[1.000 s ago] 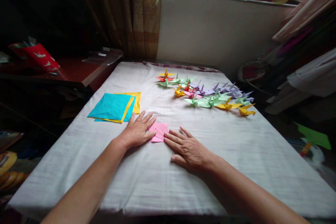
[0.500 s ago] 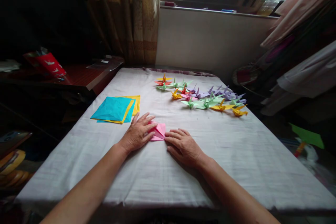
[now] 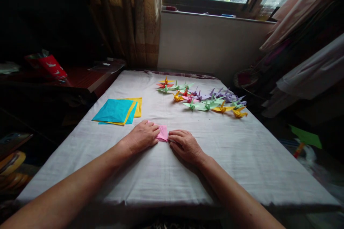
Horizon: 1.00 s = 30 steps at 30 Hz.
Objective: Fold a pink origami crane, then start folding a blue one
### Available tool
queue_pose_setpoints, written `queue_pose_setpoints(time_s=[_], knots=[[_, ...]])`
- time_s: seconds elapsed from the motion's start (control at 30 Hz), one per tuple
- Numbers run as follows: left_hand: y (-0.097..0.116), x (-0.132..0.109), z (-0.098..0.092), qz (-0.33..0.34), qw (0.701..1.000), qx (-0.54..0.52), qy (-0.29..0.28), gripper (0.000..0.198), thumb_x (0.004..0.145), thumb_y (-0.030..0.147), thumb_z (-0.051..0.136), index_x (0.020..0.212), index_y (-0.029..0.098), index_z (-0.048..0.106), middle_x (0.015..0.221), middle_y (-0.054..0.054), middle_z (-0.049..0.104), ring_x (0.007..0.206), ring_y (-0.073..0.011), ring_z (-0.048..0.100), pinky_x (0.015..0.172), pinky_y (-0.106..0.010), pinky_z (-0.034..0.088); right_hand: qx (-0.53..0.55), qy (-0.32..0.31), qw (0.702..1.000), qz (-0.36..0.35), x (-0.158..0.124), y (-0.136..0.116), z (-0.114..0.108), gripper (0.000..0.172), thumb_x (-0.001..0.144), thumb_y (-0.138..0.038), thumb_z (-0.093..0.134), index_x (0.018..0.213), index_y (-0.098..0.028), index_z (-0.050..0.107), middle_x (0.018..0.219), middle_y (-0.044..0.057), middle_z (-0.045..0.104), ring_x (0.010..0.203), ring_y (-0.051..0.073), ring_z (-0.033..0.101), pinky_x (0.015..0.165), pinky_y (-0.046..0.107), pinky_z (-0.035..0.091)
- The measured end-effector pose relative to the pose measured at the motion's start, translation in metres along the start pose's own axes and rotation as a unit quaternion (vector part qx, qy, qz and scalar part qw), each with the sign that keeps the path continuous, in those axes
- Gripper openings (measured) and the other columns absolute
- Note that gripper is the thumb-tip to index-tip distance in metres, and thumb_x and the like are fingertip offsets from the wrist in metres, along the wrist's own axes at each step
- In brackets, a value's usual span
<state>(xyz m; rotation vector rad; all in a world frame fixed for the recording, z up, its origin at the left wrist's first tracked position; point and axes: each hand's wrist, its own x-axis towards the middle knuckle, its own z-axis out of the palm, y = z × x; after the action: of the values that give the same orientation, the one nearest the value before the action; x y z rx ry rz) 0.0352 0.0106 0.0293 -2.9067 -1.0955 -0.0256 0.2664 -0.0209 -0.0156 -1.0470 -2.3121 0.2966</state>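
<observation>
A small pink origami paper (image 3: 162,134), folded into layers, lies on the white cloth in front of me. My left hand (image 3: 142,135) rests over its left part, fingers together and bent, holding it against the table and hiding that side. At the paper's lower right corner, the fingertips of my right hand (image 3: 185,146) are pressed together on the edge. Whatever lies beneath those fingertips is too small to make out.
Blue and yellow paper sheets (image 3: 115,111) are stacked left of my hands. Several folded paper cranes (image 3: 206,105) in green, purple, yellow, red and pink stand at the back right. The white-clothed table (image 3: 242,171) ends at a wall below a window. A red container (image 3: 51,67) stands on a desk at left.
My left hand's fingers have drawn together and cover the pink paper's left side lower down. A raised flap now looks flat. My right hand stays at the corner. The view has shifted slightly.
</observation>
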Motion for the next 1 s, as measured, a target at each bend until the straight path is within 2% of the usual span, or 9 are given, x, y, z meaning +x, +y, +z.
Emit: queue_pose_setpoints(time_s=[0.1,0.23,0.33,0.53,0.6,0.7,0.8,0.9,1.0], knots=[[0.005,0.007,-0.003,-0.003,1.0,0.008,-0.021,0.017,0.086,0.013,0.054,0.097,0.013,0.066,0.101,-0.014,0.071,0.091,-0.0258,0.068,0.083,-0.036,0.051,0.015,0.023,0.999,0.018,0.0,0.004,0.002,0.022,0.091,-0.022,0.056,0.106,-0.023,0.072,0.112,0.008,0.074,0.103,0.02,0.068,0.094,0.039,0.051],[0.006,0.012,0.0,-0.003,1.0,0.011,-0.027,0.021,0.083,0.002,0.047,0.09,0.01,0.065,0.089,-0.015,0.071,0.075,-0.0247,0.069,0.069,-0.034,0.052,0.014,0.038,0.999,0.033,0.0,0.008,0.004,0.023,0.089,-0.022,0.058,0.106,-0.023,0.072,0.112,0.008,0.074,0.103,0.021,0.068,0.094,0.039,0.053],[0.004,0.012,0.002,0.001,1.0,0.007,-0.022,0.022,0.084,0.001,0.047,0.089,0.012,0.065,0.089,-0.015,0.071,0.076,-0.024,0.069,0.07,-0.032,0.052,-0.014,0.028,0.998,0.052,0.002,0.012,0.005,0.027,0.087,-0.02,0.06,0.111,-0.022,0.071,0.117,0.009,0.072,0.108,0.022,0.066,0.096,0.041,0.052],[-0.003,0.003,0.002,0.001,1.0,-0.015,0.001,0.022,0.091,0.015,0.049,0.101,0.015,0.068,0.105,-0.011,0.073,0.089,-0.0234,0.07,0.077,-0.03,0.054,-0.081,-0.031,0.994,0.062,0.021,0.016,0.005,0.054,0.077,-0.013,0.07,0.13,-0.024,0.063,0.135,0.012,0.062,0.122,0.027,0.059,0.101,0.046,0.048],[-0.006,0.002,0.0,0.005,1.0,-0.027,0.009,0.026,0.092,0.017,0.05,0.109,0.019,0.068,0.112,-0.008,0.072,0.097,-0.0221,0.07,0.083,-0.03,0.053,-0.093,-0.047,0.994,0.039,0.029,0.015,0.005,0.048,0.08,-0.018,0.072,0.127,-0.027,0.065,0.138,0.012,0.06,0.124,0.028,0.057,0.1,0.046,0.048],[-0.013,0.0,-0.004,0.021,0.994,-0.099,0.035,0.032,0.094,0.022,0.049,0.123,0.026,0.065,0.123,-0.004,0.07,0.109,-0.02,0.066,0.093,-0.028,0.049,-0.064,-0.036,0.997,0.005,0.037,0.012,0.008,0.028,0.084,-0.028,0.072,0.112,-0.029,0.073,0.134,0.011,0.063,0.121,0.027,0.059,0.1,0.047,0.046],[-0.02,-0.003,-0.01,0.043,0.975,-0.214,0.034,0.032,0.095,0.034,0.054,0.125,0.026,0.065,0.115,-0.004,0.073,0.104,-0.0211,0.066,0.09,-0.027,0.048,0.036,0.026,0.998,0.034,0.042,0.011,0.012,0.015,0.082,-0.028,0.074,0.097,-0.027,0.076,0.119,0.009,0.072,0.107,0.024,0.066,0.097,0.043,0.047],[-0.023,-0.005,-0.012,0.015,0.95,-0.312,0.018,0.04,0.087,0.041,0.064,0.123,0.024,0.066,0.108,-0.003,0.074,0.094,-0.0218,0.067,0.083,-0.026,0.048,0.098,0.075,0.989,0.08,0.047,0.012,0.012,0.011,0.084,-0.024,0.067,0.091,-0.025,0.076,0.097,0.007,0.077,0.091,0.021,0.069,0.088,0.035,0.051],[-0.021,-0.002,-0.009,-0.063,0.885,-0.455,0.077,0.037,0.086,0.041,0.064,0.117,0.023,0.07,0.111,-0.002,0.074,0.1,-0.0231,0.066,0.087,-0.027,0.047,0.145,0.1,0.978,0.111,0.055,0.014,0.009,0.013,0.086,-0.027,0.062,0.085,-0.024,0.075,0.083,0.004,0.076,0.078,0.02,0.069,0.078,0.032,0.052]])
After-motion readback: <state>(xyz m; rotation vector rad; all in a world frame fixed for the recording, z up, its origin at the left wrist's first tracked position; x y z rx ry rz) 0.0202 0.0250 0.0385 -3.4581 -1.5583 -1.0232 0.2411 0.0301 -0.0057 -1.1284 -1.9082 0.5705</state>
